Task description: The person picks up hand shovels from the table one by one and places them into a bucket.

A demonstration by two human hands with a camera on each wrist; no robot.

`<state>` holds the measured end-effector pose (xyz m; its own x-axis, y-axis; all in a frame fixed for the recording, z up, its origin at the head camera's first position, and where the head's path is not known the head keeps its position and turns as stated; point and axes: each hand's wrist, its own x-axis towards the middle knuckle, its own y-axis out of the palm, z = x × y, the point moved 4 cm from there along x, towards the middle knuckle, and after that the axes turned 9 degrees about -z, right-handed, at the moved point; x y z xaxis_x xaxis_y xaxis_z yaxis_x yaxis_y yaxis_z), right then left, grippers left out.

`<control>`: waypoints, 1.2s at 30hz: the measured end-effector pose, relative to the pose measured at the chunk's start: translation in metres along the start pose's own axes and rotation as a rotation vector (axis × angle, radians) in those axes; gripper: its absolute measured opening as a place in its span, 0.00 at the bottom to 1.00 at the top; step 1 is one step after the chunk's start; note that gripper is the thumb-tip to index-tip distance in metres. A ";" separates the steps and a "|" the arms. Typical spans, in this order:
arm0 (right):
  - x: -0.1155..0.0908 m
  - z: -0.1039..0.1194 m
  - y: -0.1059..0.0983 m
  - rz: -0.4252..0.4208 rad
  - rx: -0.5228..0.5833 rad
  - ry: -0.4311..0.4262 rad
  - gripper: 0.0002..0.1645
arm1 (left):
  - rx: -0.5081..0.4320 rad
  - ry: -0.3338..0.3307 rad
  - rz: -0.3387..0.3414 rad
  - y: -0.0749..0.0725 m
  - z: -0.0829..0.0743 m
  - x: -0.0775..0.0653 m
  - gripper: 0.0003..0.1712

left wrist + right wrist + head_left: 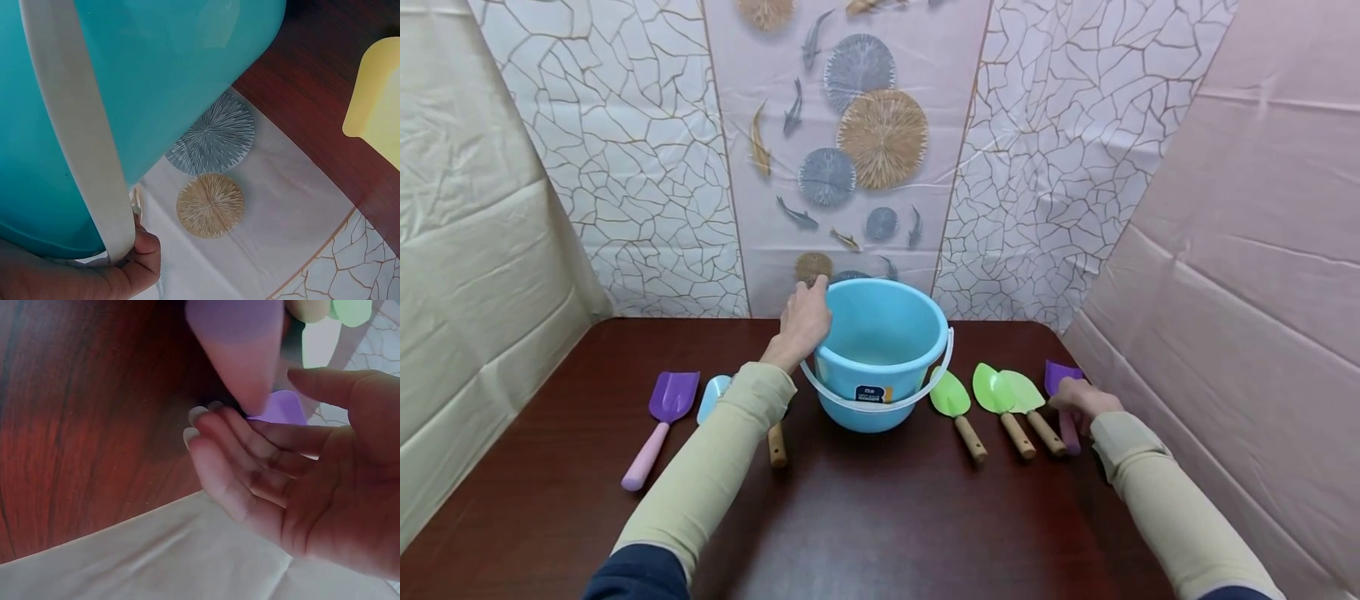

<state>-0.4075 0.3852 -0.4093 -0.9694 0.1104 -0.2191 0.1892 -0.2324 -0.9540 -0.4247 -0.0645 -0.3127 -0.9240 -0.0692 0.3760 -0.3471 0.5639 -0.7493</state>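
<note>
My left hand (805, 321) pinches the rim of a light blue bucket (876, 387) at its far left side. In the left wrist view, its thumb and finger meet beside the white bail handle (81, 137). The bucket stands upright with the bail hanging across its front, over a dark label. At the far right, my right hand (1082, 400) reaches over a small purple shovel (1060, 372). In the right wrist view, the fingers lie spread beside its pinkish handle (240, 369), with the thumb apart; no grip shows.
Right of the bucket lie a green trowel (951, 396) and two overlapping ones, bright green (992, 387) and pale green (1021, 392). To the left are a purple shovel (673, 396), a light blue blade (711, 396) and a wooden handle (777, 446). The left wrist view shows a yellow blade (375, 94).
</note>
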 end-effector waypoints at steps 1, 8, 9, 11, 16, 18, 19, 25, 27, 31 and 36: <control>-0.001 -0.001 0.001 -0.001 0.004 -0.001 0.18 | 0.002 -0.002 0.001 0.000 0.000 0.000 0.27; -0.003 -0.006 0.005 -0.022 0.035 0.018 0.19 | 0.010 -0.012 0.007 0.001 0.000 0.001 0.28; -0.003 -0.008 0.006 -0.028 0.040 0.018 0.18 | 0.009 -0.011 0.007 0.001 0.000 0.001 0.28; -0.002 -0.011 0.007 -0.036 0.048 0.014 0.18 | 0.006 -0.009 0.007 0.001 0.000 0.001 0.28; -0.006 -0.014 0.004 -0.094 0.011 -0.032 0.21 | 0.004 -0.004 0.003 0.000 -0.001 0.000 0.28; -0.006 -0.013 0.003 -0.118 -0.012 -0.056 0.23 | 0.008 -0.004 0.002 0.000 -0.001 0.000 0.27; -0.006 -0.013 0.002 -0.128 -0.020 -0.069 0.23 | 0.008 -0.004 0.002 0.000 -0.001 0.000 0.27; -0.003 -0.014 0.000 -0.178 -0.025 -0.095 0.23 | 0.006 0.001 -0.001 0.000 0.001 0.001 0.27; -0.003 -0.014 -0.001 -0.188 -0.020 -0.090 0.23 | 0.005 0.003 0.000 0.001 0.001 0.001 0.27; -0.002 -0.011 -0.007 -0.213 -0.020 -0.105 0.22 | 0.003 0.000 -0.003 0.000 0.001 0.001 0.27; -0.001 -0.003 -0.016 -0.222 -0.032 -0.113 0.22 | 0.005 -0.004 -0.004 0.000 0.001 0.000 0.26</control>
<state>-0.4091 0.3919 -0.3949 -0.9988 0.0457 0.0187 -0.0268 -0.1839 -0.9826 -0.4248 -0.0656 -0.3134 -0.9234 -0.0743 0.3766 -0.3511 0.5599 -0.7505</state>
